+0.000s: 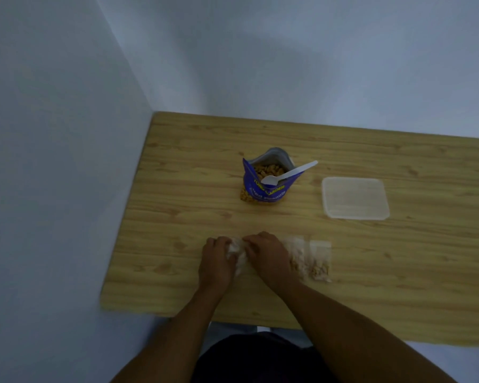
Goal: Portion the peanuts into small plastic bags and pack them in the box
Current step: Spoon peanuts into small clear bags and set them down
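Gripping bag (237, 255) at lower centre, bunched between left hand (215, 262) and right hand (266, 254), both sets of fingers curling round it. Leaving filled bags (320, 264) just right of the grip, pouch (268, 186) above, box (354, 197) farther right.

Wooden table (177, 150) bears peanut bag (263, 194), box (355, 199), filled small bags (320, 261).
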